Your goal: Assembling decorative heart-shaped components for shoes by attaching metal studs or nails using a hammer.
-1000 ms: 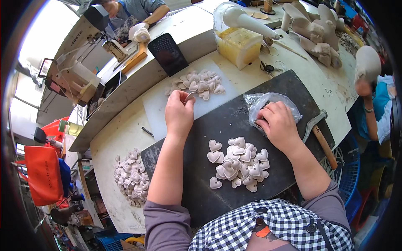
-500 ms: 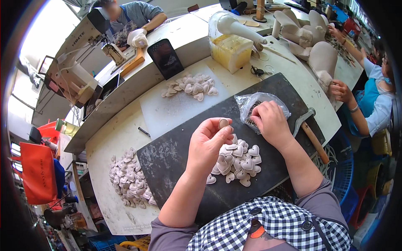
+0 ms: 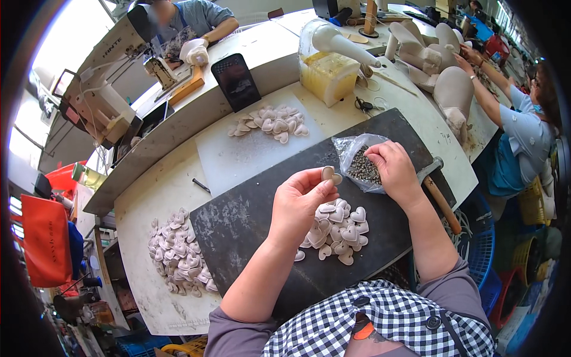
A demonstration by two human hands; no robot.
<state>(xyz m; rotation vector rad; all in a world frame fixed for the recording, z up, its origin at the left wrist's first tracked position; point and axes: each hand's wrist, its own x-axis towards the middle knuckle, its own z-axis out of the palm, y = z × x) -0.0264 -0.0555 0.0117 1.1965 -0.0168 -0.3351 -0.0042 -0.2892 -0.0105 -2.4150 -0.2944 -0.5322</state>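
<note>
Head view: the left hand point(image 3: 300, 199) is raised over the dark mat point(image 3: 238, 229), pinching one pale heart piece point(image 3: 328, 174) at its fingertips. The right hand point(image 3: 395, 169) reaches into the clear bag of small studs point(image 3: 361, 168), fingers pressed together as if picking one. Judging by the piles, a heap of hearts point(image 3: 338, 226) just below the left hand and more at the tabletop point(image 3: 148, 196) edge remain to handle.

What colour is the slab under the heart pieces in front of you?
Dark grey, nearly black, with pale scuffs: the slab, head view.
</note>
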